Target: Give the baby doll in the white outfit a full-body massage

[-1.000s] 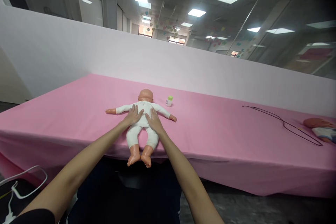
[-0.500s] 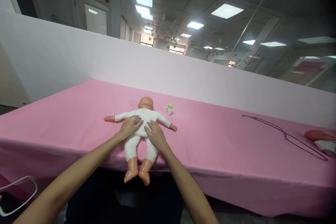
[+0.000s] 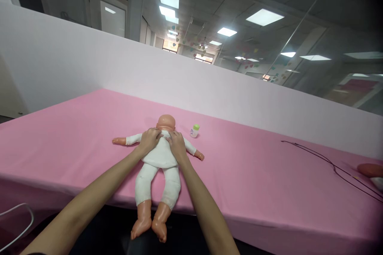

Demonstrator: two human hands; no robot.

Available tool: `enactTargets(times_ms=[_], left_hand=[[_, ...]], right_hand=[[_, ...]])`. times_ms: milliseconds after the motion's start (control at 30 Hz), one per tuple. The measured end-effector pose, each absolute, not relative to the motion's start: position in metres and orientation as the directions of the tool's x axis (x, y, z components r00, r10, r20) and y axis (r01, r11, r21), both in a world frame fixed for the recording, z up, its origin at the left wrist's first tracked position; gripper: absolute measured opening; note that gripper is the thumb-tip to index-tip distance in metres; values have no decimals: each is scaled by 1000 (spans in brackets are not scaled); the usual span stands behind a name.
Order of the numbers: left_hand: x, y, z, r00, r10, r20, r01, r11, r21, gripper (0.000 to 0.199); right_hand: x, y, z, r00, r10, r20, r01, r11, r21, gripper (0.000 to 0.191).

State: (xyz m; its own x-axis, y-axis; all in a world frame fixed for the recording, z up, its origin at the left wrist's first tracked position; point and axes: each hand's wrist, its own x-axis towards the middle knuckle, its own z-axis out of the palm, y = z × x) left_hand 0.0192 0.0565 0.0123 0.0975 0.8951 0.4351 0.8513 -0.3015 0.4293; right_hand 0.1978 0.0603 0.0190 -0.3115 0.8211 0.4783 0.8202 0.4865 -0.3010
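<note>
A baby doll [image 3: 160, 155] in a white top and leggings lies face down on the pink-covered table [image 3: 245, 167], its bald head away from me. Its arms stretch out sideways, and its bare feet hang past the near edge. On the left side of the upper back rests my left hand [image 3: 149, 140], open, its fingers laid near the neck. My right hand [image 3: 177, 143] lies open on the right side at the same height. Beyond the doll's right shoulder stands a small bottle [image 3: 194, 131] with a green cap, touched by neither hand.
A thin dark cord [image 3: 315, 154] trails across the right of the table. Part of a brown rounded object [image 3: 369, 170] shows at the right edge. A white low wall [image 3: 179, 77] topped with glass runs along the back. A white curved tube [image 3: 30, 219] is at lower left.
Both hands have slid up the doll's back, from the lower back to the shoulders. The doll appears a little closer to me, and the view has shifted slightly.
</note>
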Motion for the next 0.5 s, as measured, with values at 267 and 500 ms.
enactTargets(times_ms=[267, 500], left_hand=[[29, 59, 19, 90, 935, 343, 923, -207, 323, 25], [27, 26, 32, 248, 893, 376, 886, -366, 284, 31]], right_hand=[[185, 65, 10, -256, 894, 367, 910, 351, -222, 33], [196, 31, 26, -327, 847, 419, 863, 449, -231, 27]])
